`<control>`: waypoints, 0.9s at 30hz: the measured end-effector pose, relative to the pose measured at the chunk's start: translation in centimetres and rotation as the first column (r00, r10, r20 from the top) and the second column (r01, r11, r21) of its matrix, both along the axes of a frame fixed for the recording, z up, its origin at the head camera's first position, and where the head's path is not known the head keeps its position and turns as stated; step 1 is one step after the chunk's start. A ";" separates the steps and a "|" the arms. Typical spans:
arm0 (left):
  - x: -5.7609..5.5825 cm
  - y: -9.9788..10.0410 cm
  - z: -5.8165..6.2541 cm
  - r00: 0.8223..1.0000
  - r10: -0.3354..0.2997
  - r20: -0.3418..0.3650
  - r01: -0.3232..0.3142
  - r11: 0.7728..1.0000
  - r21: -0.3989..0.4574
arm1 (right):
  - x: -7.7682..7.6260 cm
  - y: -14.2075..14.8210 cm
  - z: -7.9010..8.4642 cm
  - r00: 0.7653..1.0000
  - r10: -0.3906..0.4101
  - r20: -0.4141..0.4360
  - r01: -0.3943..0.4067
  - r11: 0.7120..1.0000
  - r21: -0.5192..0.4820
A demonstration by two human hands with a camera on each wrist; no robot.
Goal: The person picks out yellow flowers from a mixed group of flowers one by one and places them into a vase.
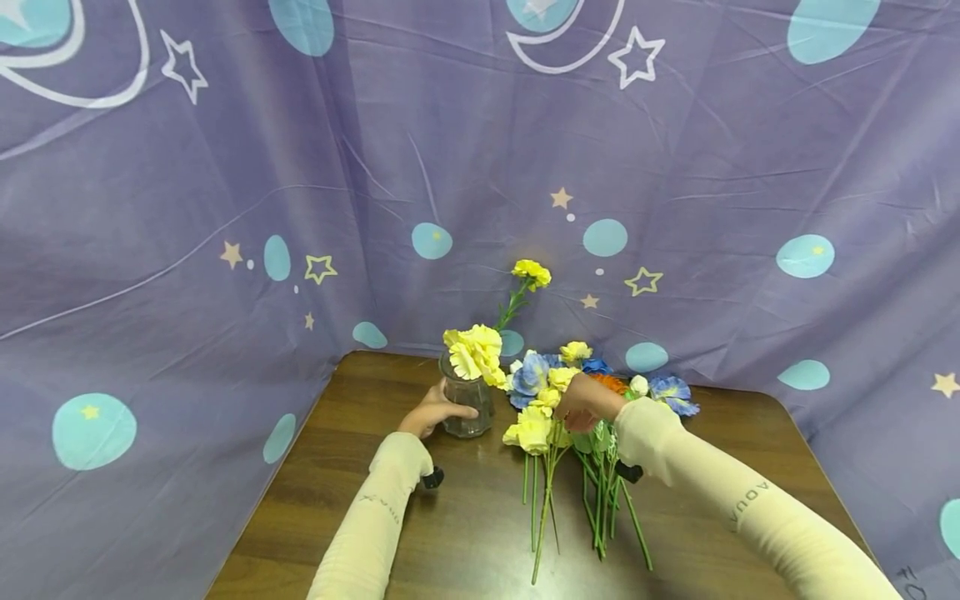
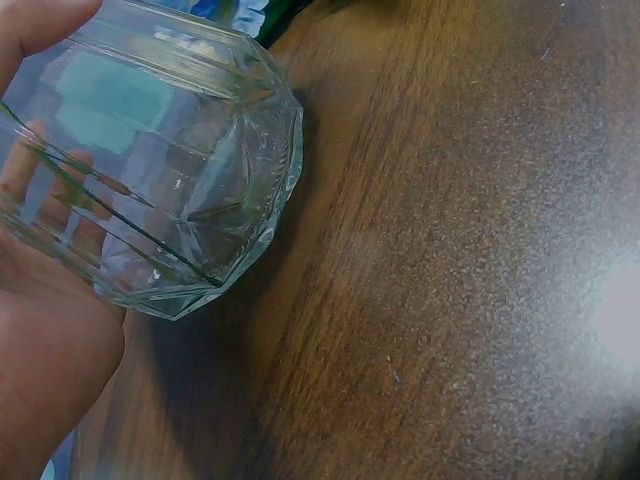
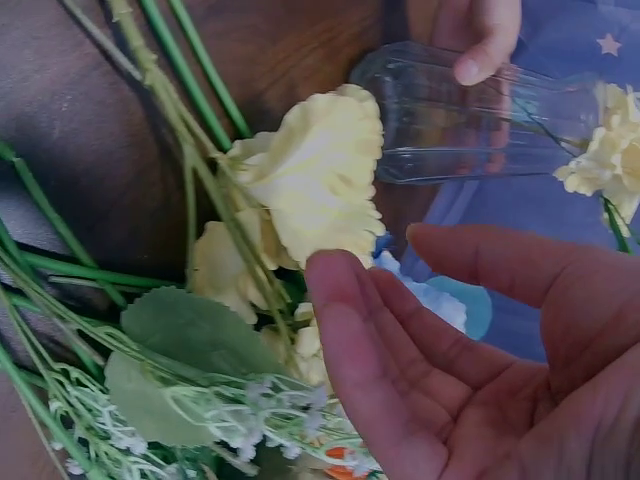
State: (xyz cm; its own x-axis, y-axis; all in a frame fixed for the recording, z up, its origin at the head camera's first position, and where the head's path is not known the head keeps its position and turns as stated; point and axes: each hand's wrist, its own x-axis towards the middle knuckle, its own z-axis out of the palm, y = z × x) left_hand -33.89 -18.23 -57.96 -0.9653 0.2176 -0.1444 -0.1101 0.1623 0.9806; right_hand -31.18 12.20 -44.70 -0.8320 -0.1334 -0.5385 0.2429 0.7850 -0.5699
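Observation:
My left hand [image 1: 433, 410] grips a clear glass vase [image 1: 468, 422] standing on the table, thumb across its front. A pale yellow bloom [image 1: 474, 352] sits at the vase mouth, and a taller yellow flower [image 1: 532, 273] leans out to the right. Through the faceted glass [image 2: 235, 190], a thin stem reaches the bottom in the left wrist view. My right hand [image 3: 450, 370] hovers at the flower pile, thumb apart from loosely bent fingers, nothing between them. Closest to its fingertips is a pale yellow flower [image 3: 320, 175].
The pile holds blue flowers [image 1: 531, 373], an orange flower [image 1: 607, 383], a white bud [image 1: 639, 385] and green leaves [image 3: 185, 335]. Several green stems [image 1: 600, 508] point toward the near side of the brown wooden table [image 1: 457, 533]. A purple patterned cloth [image 1: 465, 167] hangs behind.

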 end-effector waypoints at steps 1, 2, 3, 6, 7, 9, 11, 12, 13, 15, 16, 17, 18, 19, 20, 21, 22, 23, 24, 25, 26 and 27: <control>0.0 0.0 0.1 1.000 0.004 0.000 -0.004 1.000 -0.004 | 0.0 0.0 -0.2 1.000 -0.003 0.009 0.003 1.000 -0.002; 0.0 0.1 0.2 1.000 0.009 0.002 -0.009 1.000 -0.008 | 0.1 0.0 -0.4 1.000 -0.001 0.012 0.001 1.000 0.002; 0.0 0.1 0.2 1.000 0.013 0.001 -0.012 1.000 -0.011 | 0.2 0.0 -0.5 1.000 -0.001 0.014 0.001 1.000 -0.002; 0.0 0.1 0.4 1.000 0.013 -0.002 -0.013 1.000 -0.018 | 0.5 0.0 -0.8 1.000 -0.008 0.017 0.009 1.000 -0.015; -0.1 0.1 0.4 1.000 0.009 -0.005 -0.009 1.000 -0.018 | 0.6 -0.1 -0.9 1.000 -0.011 0.017 0.011 1.000 -0.021; -0.2 0.0 0.3 1.000 0.000 -0.007 0.000 1.000 -0.014 | 0.8 0.0 -1.2 1.000 -0.013 0.022 0.014 0.999 -0.036; -0.3 -0.1 0.3 1.000 -0.008 -0.010 0.008 1.000 -0.008 | 0.9 0.0 -1.6 0.999 -0.019 0.034 0.021 0.998 -0.053; -0.3 -0.1 0.3 1.000 -0.010 -0.011 0.010 1.000 -0.002 | 1.1 0.1 -1.7 0.999 -0.022 0.037 0.025 0.998 -0.063; -0.3 -0.1 0.3 1.000 -0.011 -0.013 0.011 1.000 0.000 | 1.2 0.1 -1.9 0.999 -0.028 0.044 0.031 0.997 -0.074; -0.2 0.0 0.4 1.000 -0.012 -0.014 0.012 1.000 0.003 | 1.4 0.1 -2.3 0.997 -0.048 0.060 0.054 0.994 -0.098; -0.1 0.0 0.5 1.000 -0.011 -0.017 0.011 1.000 0.002 | 1.5 0.0 -2.4 0.996 -0.061 0.067 0.068 0.992 -0.106; -0.1 0.0 0.5 1.000 -0.010 -0.016 0.010 1.000 0.003 | 1.5 0.0 -2.6 0.994 -0.073 0.082 0.083 0.990 -0.116; 0.0 0.0 0.5 1.000 -0.010 -0.017 0.010 1.000 0.004 | 1.6 -0.1 -2.8 0.992 -0.089 0.091 0.100 0.987 -0.125; 0.0 0.0 0.5 1.000 -0.011 -0.018 0.011 1.000 0.003 | 1.6 -0.1 -3.0 0.990 -0.099 0.102 0.113 0.984 -0.134; 0.0 0.0 0.4 1.000 -0.011 -0.018 0.011 1.000 0.001 | 1.6 -0.1 -3.1 0.988 -0.108 0.112 0.124 0.982 -0.141; 0.1 0.0 0.4 1.000 -0.010 -0.016 0.010 1.000 0.003 | 1.6 -0.2 -3.3 0.986 -0.117 0.121 0.134 0.980 -0.146; 0.1 0.0 0.3 1.000 -0.009 -0.015 0.009 1.000 0.003 | 1.6 -0.2 -3.5 0.984 -0.121 0.128 0.140 0.978 -0.152; 0.1 0.0 0.2 1.000 -0.008 -0.012 0.008 1.000 0.004 | 1.7 -0.2 -3.7 0.983 -0.125 0.136 0.146 0.976 -0.159; 0.1 0.0 0.2 1.000 -0.008 -0.011 0.008 1.000 0.002 | 1.7 -0.1 -3.9 0.983 -0.125 0.138 0.147 0.976 -0.163; 0.1 0.0 0.1 1.000 -0.006 -0.009 0.006 1.000 0.004 | 1.7 -0.1 -4.0 0.982 -0.125 0.143 0.149 0.975 -0.167; 0.1 0.0 0.0 1.000 -0.004 -0.008 0.004 1.000 0.004 | 1.8 -0.1 -4.2 0.982 -0.126 0.143 0.150 0.974 -0.171; 0.1 0.0 0.0 1.000 -0.002 -0.007 0.002 1.000 0.004 | 1.9 0.0 -4.4 0.982 -0.126 0.144 0.150 0.973 -0.174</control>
